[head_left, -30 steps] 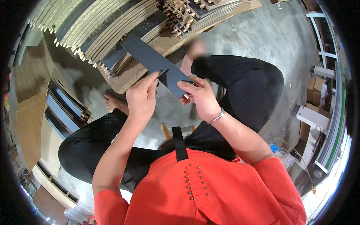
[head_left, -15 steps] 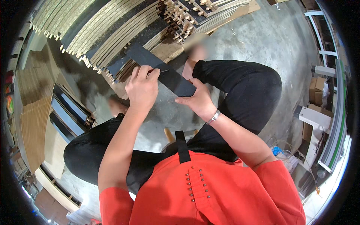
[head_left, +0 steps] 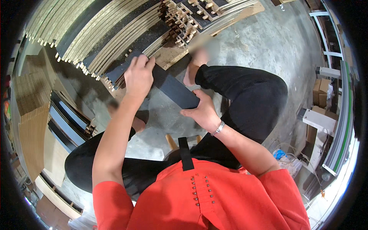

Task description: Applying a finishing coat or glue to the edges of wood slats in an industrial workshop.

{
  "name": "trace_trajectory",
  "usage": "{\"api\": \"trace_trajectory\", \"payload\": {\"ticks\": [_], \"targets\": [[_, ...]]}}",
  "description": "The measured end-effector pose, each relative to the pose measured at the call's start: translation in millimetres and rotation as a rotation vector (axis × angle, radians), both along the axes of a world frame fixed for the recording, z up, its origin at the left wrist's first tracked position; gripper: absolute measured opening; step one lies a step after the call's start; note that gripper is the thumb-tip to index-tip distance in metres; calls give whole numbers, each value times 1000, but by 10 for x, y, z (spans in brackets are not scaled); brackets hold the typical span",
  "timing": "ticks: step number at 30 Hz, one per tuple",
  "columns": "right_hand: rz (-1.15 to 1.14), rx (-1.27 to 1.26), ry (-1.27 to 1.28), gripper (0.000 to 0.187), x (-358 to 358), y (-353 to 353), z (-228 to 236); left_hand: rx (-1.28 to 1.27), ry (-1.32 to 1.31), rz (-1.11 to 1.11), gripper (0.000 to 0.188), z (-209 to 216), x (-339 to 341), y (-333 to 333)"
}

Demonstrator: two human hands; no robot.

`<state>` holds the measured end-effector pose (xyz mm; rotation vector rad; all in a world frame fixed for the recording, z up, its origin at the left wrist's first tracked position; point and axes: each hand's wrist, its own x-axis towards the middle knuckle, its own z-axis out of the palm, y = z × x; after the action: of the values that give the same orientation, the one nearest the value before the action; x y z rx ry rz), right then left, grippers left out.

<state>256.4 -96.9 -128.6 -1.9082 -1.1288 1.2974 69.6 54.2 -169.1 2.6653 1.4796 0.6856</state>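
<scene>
A long flat black board [head_left: 172,89] lies slantwise above the floor between my knees, its far end toward the stacked panels. My right hand [head_left: 205,111] grips its near end, thumb on the near side and fingers around the far edge. My left hand [head_left: 138,76] is over the board's far part, with the fingers curled and pressed together. Whatever those fingers hold is hidden behind the hand; the thin dark tool seen earlier does not show now.
Stacked panels [head_left: 111,34] with wooden dowels along their edges fill the far left. More boards [head_left: 69,111] and brown cardboard sheets [head_left: 32,126] stand at left. A metal rail [head_left: 343,126], cardboard boxes [head_left: 322,92] and cables are at right, on a concrete floor [head_left: 260,38].
My left hand has moved up and left along the board, and the thin dark tool in its fingers has gone out of sight. My right hand keeps its grip.
</scene>
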Motion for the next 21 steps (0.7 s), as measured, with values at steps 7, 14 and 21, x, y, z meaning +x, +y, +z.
{"api": "trace_trajectory", "payload": {"ticks": [7,14,21], "targets": [[17,19,-31,60,-7,-14,21,117,96,149,25,-172,-360,376],[137,-135,-126,60,-21,55,152,20,69,285,25,-126,-531,189],[204,89,-517,60,-193,65,355,-320,-28,362,11,414,-807,-187]]}}
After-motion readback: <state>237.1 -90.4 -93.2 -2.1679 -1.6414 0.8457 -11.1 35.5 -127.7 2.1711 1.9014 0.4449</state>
